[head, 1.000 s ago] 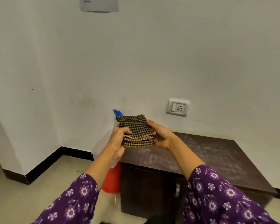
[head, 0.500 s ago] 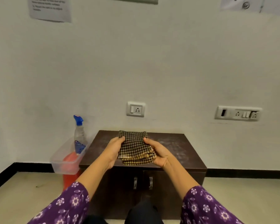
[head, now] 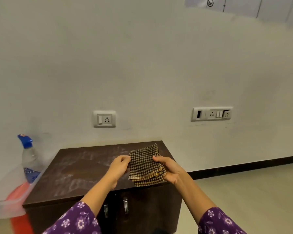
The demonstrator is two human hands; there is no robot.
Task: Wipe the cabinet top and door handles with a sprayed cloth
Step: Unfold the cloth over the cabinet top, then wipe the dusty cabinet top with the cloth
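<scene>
Folded checked cloth (head: 145, 165), black and tan, several layers, held up over the right part of the cabinet top (head: 78, 174); whether it touches the top cannot be told. Right hand (head: 169, 169) grips its right edge, thumb across the front, fingers curled behind. Left hand (head: 119, 166) pinches the left edge near the upper corner with curled fingertips. Cabinet top is dark brown with whitish dusty smears across it. Below, two metal door handles (head: 116, 207) side by side on the dark doors. Left of the cabinet, a spray bottle (head: 30, 159) with blue trigger head stands in a clear plastic tub (head: 8, 208), something orange-red under it. White wall behind with a single socket (head: 104, 119) and a wider switch panel (head: 212, 114) to the right. Purple floral sleeves (head: 74, 220) at the bottom.
</scene>
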